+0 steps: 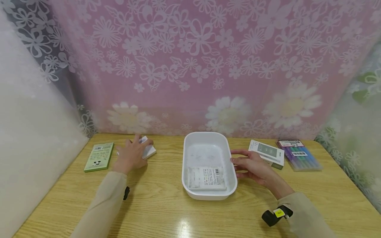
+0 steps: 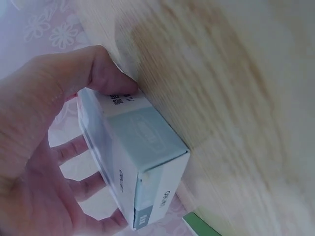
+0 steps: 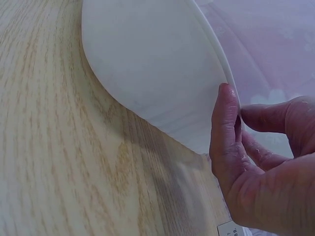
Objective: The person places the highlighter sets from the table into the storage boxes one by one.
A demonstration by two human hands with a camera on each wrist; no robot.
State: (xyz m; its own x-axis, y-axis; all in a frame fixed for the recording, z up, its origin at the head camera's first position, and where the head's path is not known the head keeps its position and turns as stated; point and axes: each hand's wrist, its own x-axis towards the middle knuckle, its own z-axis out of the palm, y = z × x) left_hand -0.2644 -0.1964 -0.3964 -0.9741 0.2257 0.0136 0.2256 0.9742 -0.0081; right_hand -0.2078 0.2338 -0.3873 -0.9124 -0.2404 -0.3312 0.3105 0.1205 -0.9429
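Observation:
My left hand [image 1: 133,154] grips a small white and pale blue box [image 1: 148,150] at the back left. In the left wrist view the thumb lies on one side of this box [image 2: 133,152] and the fingers reach round its other side. Right of centre, my right hand [image 1: 253,167] holds the right side of a white plastic tray [image 1: 185,155], fingertips at its rim. The right wrist view shows the tray's outer wall [image 3: 147,64] with my right hand's fingers [image 3: 225,123] against it. Inside the tray, at its near end, lies a flat white box with a barcode [image 1: 205,178].
A flat green box with a cow picture [image 1: 99,157] lies at the far left. Behind my right hand are a white and grey-green box [image 1: 269,153] and a clear pack of coloured pens [image 1: 300,155]. A flowered curtain [image 1: 190,82] hangs along the table's back edge.

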